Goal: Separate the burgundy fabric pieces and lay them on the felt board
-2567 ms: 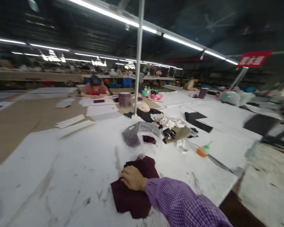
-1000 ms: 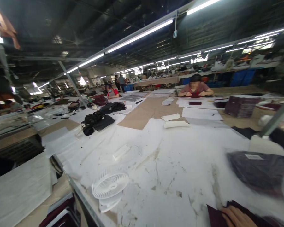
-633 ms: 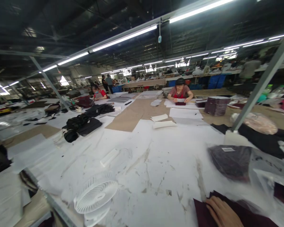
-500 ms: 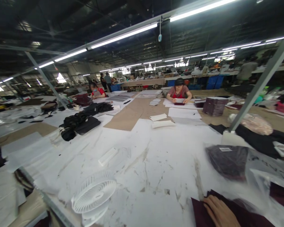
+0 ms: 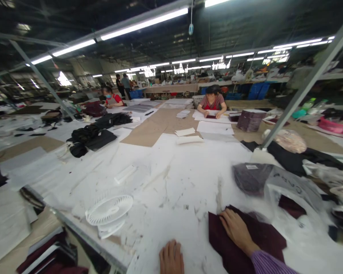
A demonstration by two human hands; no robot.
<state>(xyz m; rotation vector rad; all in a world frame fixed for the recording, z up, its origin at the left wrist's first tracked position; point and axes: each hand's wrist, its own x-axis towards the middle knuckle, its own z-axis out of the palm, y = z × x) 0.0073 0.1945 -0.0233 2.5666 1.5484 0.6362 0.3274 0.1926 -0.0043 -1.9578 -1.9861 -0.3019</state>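
Note:
My right hand [image 5: 236, 230], in a purple striped sleeve, lies on top of a dark maroon piece of fabric [image 5: 265, 232] at the lower right. Its fingers point up and left near the fabric's upper edge; the thumb is hidden. At the bottom middle, my left hand [image 5: 172, 258] rests on the white tabletop with fingers extended and nothing in them. A clear plastic bag [image 5: 286, 186] with dark and maroon contents is just beyond the fabric.
A white fan [image 5: 110, 211] stands on the white table [image 5: 171, 182] at left. Black cloth [image 5: 94, 139] lies farther back. A slanted metal post [image 5: 303, 91] rises at right. Across the table, a person [image 5: 213, 102] handles maroon cloth beside a maroon stack [image 5: 250, 120]. Folded pieces [image 5: 53, 255] sit lower left.
My view has tipped downward and shifted right. My left hand has come into view at the bottom. More of my right arm shows, with the hand still on the maroon fabric.

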